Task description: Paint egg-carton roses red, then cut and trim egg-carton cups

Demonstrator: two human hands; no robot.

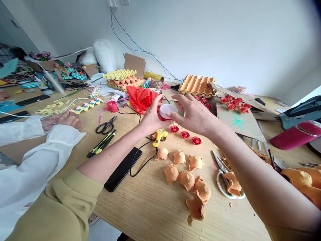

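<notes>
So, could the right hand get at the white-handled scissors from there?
Probably yes: the white-handled scissors lie nearby, beside the forearm, blades uncovered. But an orange carton piece seems to cover part of the handles, and the right hand is at the white cup.

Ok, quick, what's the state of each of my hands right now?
Left hand: holding the small, round, whitish plastic cup.
Right hand: curved at the cup's rim; whether it grips cannot be told.
</notes>
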